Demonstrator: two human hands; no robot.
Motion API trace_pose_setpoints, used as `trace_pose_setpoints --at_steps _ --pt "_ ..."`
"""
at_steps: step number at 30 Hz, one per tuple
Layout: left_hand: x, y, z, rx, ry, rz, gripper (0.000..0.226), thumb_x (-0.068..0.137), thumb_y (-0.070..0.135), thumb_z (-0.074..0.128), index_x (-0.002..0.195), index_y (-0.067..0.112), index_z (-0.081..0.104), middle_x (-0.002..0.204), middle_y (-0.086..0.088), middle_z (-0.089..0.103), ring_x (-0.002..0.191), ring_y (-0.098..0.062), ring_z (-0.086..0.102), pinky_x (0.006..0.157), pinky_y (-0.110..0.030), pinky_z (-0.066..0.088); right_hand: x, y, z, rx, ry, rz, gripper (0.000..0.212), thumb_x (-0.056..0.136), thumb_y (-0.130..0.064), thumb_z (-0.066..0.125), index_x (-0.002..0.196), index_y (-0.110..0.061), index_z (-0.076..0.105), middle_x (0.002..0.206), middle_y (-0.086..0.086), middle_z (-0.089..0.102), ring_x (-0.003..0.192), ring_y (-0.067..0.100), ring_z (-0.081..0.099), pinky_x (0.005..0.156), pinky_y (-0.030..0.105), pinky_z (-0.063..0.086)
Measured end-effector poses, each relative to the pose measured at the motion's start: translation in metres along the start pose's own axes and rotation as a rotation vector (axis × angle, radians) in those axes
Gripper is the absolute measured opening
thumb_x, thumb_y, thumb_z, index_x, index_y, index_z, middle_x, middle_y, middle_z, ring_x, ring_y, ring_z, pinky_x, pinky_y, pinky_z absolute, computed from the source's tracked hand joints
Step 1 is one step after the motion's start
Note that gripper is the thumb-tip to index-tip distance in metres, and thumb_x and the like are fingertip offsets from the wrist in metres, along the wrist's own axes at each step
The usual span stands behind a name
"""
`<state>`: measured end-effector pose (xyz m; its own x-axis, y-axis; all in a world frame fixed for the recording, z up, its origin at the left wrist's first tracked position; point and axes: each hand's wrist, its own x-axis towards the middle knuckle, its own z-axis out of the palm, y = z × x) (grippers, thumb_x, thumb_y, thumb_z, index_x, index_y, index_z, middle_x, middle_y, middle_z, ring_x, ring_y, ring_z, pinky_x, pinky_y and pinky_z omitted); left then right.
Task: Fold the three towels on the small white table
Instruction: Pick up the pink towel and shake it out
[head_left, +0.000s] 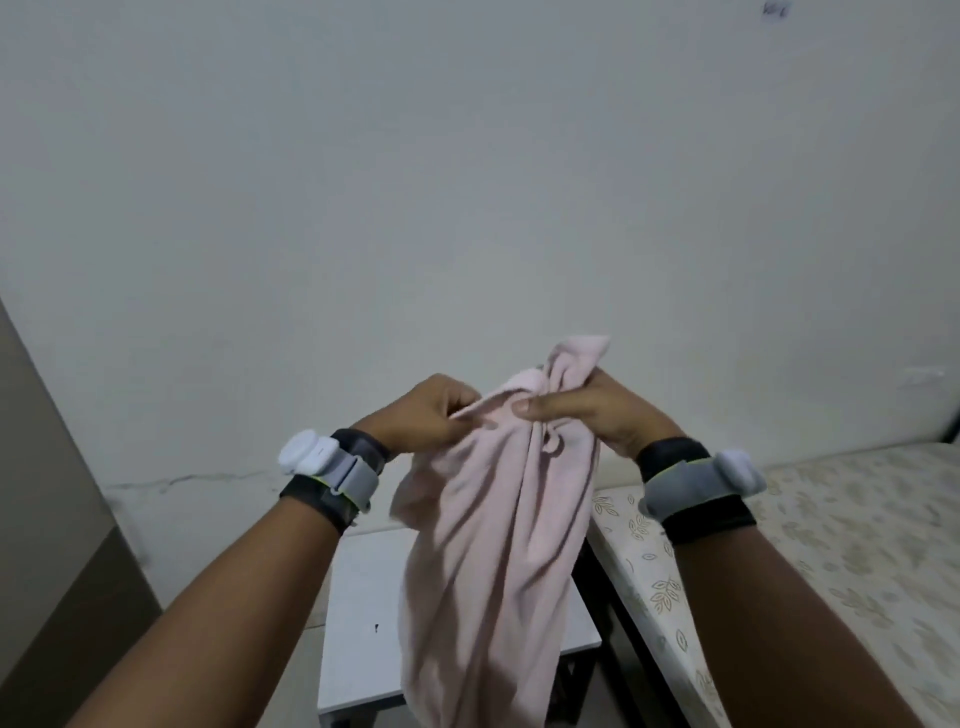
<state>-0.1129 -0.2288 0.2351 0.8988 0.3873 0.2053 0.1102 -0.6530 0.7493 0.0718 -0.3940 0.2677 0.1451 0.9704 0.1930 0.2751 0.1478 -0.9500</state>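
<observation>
A pale pink towel (493, 545) hangs bunched in the air above the small white table (363, 623), its lower folds dangling in front of the tabletop. The right hand (587, 410) clutches a gathered wad of the cloth near its top, thumb pressed across the front, a tuft sticking up above the fist. The left hand (426, 413) pinches the towel's edge just beside it, fingers curled in. Both forearms reach forward and up over the table, wrists raised, each wearing a grey strap with a white sensor (304, 452). Right of the table lies a mattress (831, 545) with a leaf print; behind it stands a plain wall (467, 182).
</observation>
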Motion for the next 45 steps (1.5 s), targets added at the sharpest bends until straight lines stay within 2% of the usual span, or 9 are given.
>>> trace_pose_setpoints --at_steps 5,10,16,19,23,25,30,37,45 --pt "-0.014 -0.026 0.013 -0.078 -0.248 -0.186 0.032 0.089 0.018 0.072 0.062 0.013 0.055 0.064 -0.002 0.052 0.06 -0.016 0.047 0.057 -0.024 0.042 -0.002 -0.035 -0.02 0.3 -0.098 -0.038 0.006 0.089 -0.005 0.067 0.091 -0.001 0.071 0.083 0.016 0.071 0.075 0.027 0.071 0.076 0.036 0.059" --pt "0.005 0.001 -0.006 -0.258 0.645 -0.316 0.052 0.098 0.021 0.064 0.057 0.023 0.032 0.057 0.004 0.028 0.052 -0.015 0.024 0.053 -0.031 0.019 0.043 0.017 -0.04 -0.607 0.775 0.153 0.017 0.09 -0.021 0.063 0.082 -0.006 0.061 0.08 0.01 0.066 0.088 0.037 0.068 0.066 0.035 0.041" --pt "0.011 0.038 -0.013 -0.135 -0.03 -0.05 0.052 0.094 0.033 0.069 0.071 -0.009 0.05 0.069 -0.009 0.036 0.06 -0.015 0.032 0.054 -0.029 0.023 0.026 0.025 -0.009 -0.178 -0.161 0.104 0.021 0.088 -0.023 0.084 0.106 -0.018 0.074 0.104 0.009 0.076 0.098 0.022 0.072 0.093 0.032 0.052" --pt "0.014 0.037 -0.014 -0.227 -0.088 -0.109 0.041 0.09 0.026 0.076 0.093 -0.014 0.066 0.082 -0.015 0.061 0.074 -0.02 0.054 0.066 -0.029 0.042 0.02 0.024 -0.008 -0.201 -0.227 0.086 0.018 0.09 -0.017 0.082 0.078 -0.013 0.069 0.08 0.001 0.064 0.079 0.015 0.06 0.079 0.032 0.046" --pt "-0.015 0.003 -0.025 -0.29 -0.193 -0.246 0.026 0.09 0.019 0.077 0.096 -0.006 0.07 0.087 -0.014 0.067 0.072 -0.022 0.061 0.061 -0.027 0.048 0.009 0.018 -0.025 0.201 -0.264 0.06 0.013 0.091 -0.007 0.074 0.101 0.002 0.074 0.104 0.016 0.075 0.099 0.026 0.072 0.096 0.037 0.057" --pt "-0.025 -0.013 -0.023 -0.398 -0.104 -0.288 0.03 0.091 0.018 0.076 0.097 -0.01 0.068 0.089 -0.015 0.065 0.075 -0.023 0.059 0.064 -0.026 0.048 0.018 0.024 -0.03 0.285 -0.08 0.113 0.009 0.09 -0.012 0.077 0.095 -0.005 0.072 0.095 0.013 0.074 0.092 0.027 0.073 0.088 0.036 0.059" --pt "0.004 -0.024 0.01 -0.871 0.969 -0.538 0.019 0.075 0.0 0.086 0.079 0.002 0.068 0.078 -0.013 0.061 0.076 -0.025 0.056 0.063 -0.035 0.049 0.055 0.055 -0.006 -0.3 0.725 0.28 0.024 0.096 -0.026 0.065 0.081 -0.007 0.064 0.08 0.008 0.062 0.081 0.031 0.061 0.072 0.036 0.049" --pt "0.026 0.016 0.05 -0.948 0.745 -0.359 0.015 0.084 0.0 0.077 0.095 -0.011 0.074 0.087 -0.02 0.071 0.079 -0.027 0.065 0.062 -0.027 0.055 0.06 0.043 0.047 -0.255 0.61 0.11 0.04 0.1 -0.034 0.063 0.065 -0.014 0.064 0.064 -0.006 0.063 0.063 0.014 0.06 0.055 0.016 0.041" --pt "0.022 0.023 0.063 -1.355 0.593 -0.114 0.032 0.092 -0.009 0.062 0.123 -0.006 0.067 0.117 -0.03 0.071 0.106 -0.041 0.071 0.093 -0.047 0.058 0.057 0.042 0.059 -0.08 0.707 -0.096 0.012 0.09 -0.026 0.078 0.09 -0.015 0.081 0.08 -0.003 0.079 0.077 0.011 0.073 0.07 0.026 0.056"
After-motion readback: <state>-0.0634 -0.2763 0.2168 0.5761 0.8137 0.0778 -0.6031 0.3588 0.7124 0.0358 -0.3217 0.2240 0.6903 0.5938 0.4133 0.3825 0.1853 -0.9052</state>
